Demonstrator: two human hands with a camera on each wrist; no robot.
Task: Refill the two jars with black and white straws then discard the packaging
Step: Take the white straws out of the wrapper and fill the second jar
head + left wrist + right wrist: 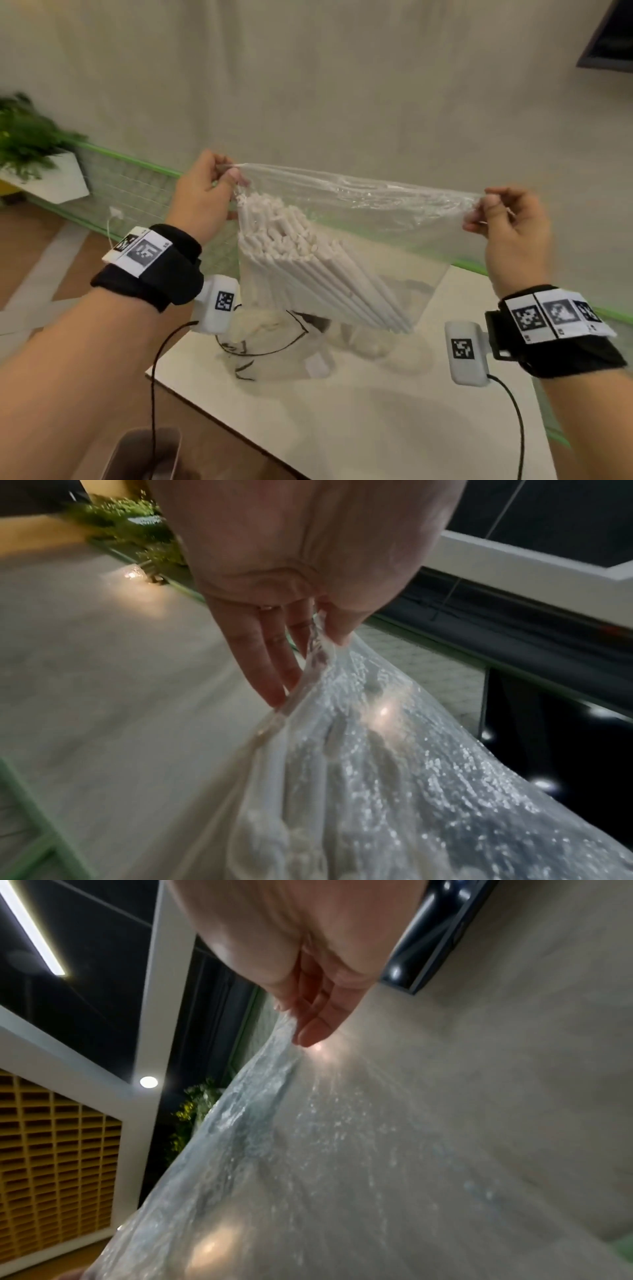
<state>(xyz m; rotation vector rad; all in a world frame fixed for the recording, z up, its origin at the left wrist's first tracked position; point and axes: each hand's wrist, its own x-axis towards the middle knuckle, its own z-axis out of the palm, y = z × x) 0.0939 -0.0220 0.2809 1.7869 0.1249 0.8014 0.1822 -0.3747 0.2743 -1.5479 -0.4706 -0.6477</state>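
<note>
A clear plastic bag (pixel 394 219) full of white straws (pixel 308 260) hangs in the air above the white table (pixel 376 411). My left hand (pixel 219 178) pinches the bag's upper left corner, and my right hand (pixel 493 209) pinches its upper right corner, so the top edge is stretched taut between them. The straws lean against the bag's left side, tips up. Behind and below the bag a glass jar (pixel 274 339) with black wire shows blurrily on the table. The left wrist view shows the bag (pixel 394 764) under my left hand (pixel 308 631); the right wrist view shows the bag (pixel 308 1150) below my right hand (pixel 304 1020).
A green-framed mesh rail (pixel 137 185) runs behind the table along a beige wall. A potted plant (pixel 30 147) in a white planter stands at the far left. A grey bin (pixel 147 452) sits on the floor below the table's near left corner.
</note>
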